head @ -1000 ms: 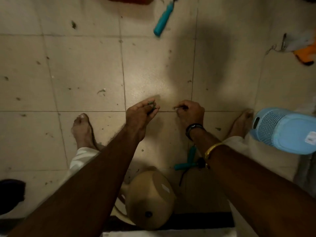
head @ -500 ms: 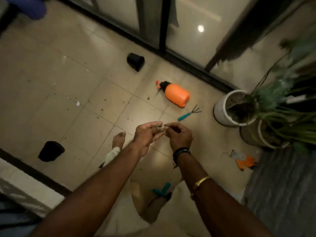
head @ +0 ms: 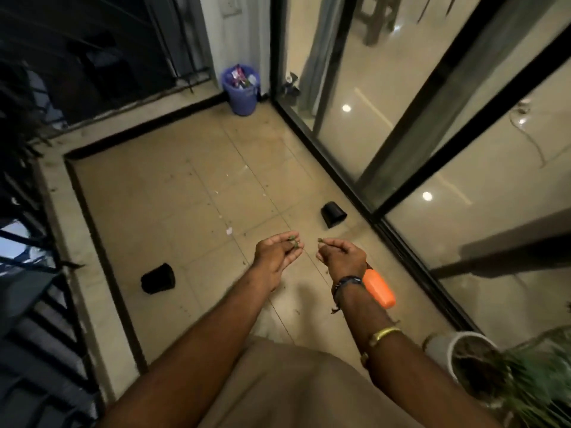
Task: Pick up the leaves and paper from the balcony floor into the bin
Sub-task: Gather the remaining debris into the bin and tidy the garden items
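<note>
Risen off the floor (head: 173, 211) and parted since before. Pinching leaf bits (head: 293, 240) in curled left hand (head: 276, 254), a leaf scrap (head: 320, 240) in right hand (head: 341, 257). Far ahead of both, bin (head: 242, 89).

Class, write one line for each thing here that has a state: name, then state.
Left hand: pinches green leaf bits.
Right hand: pinches a leaf bit.
Blue bin: upright, open, rubbish inside.
Far black pot: overturned.
Orange spray bottle: lying down.
</note>
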`<state>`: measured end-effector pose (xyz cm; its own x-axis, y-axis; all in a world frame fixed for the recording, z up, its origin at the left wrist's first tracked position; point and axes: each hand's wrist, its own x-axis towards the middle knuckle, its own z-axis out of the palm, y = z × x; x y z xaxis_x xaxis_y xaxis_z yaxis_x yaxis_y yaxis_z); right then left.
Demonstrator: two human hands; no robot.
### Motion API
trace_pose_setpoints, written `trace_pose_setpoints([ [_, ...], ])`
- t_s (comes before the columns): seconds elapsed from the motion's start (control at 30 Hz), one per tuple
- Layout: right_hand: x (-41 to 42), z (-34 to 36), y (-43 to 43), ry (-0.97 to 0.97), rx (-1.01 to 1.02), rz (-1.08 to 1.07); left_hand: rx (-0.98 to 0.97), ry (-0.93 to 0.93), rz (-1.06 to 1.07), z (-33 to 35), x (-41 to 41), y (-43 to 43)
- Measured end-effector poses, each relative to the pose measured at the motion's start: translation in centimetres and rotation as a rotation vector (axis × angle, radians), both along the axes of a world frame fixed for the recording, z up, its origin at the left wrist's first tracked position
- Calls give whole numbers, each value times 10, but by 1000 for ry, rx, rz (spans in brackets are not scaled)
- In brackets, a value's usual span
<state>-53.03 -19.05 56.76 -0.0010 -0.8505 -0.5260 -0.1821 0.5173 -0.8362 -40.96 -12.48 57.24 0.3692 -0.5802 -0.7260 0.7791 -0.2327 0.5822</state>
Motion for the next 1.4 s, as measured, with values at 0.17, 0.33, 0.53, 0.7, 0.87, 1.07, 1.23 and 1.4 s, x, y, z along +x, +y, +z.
trace_pose_setpoints([
  [0.17,109,27,-27,-52,1,33,3,-74,44,33,104,-29],
  [0.33,217,34,-80,-131,-14,116,-6,-118,133,43,201,-76],
  [0.53,335,36,-174,-189,-77,222,-9,-167,216,38,306,-163],
  [0.7,428,48,-266,-224,-58,318,-35,-156,296,59,388,-247],
  [0.87,506,64,-341,-264,-22,337,-55,-144,332,72,458,-321],
  [1.07,591,49,-425,-269,-29,358,-58,-115,328,59,551,-408],
  [1.23,673,23,-490,-169,-47,306,-19,-145,280,44,643,-479],
  [1.4,756,24,-539,-190,4,181,37,-113,142,35,732,-544],
])
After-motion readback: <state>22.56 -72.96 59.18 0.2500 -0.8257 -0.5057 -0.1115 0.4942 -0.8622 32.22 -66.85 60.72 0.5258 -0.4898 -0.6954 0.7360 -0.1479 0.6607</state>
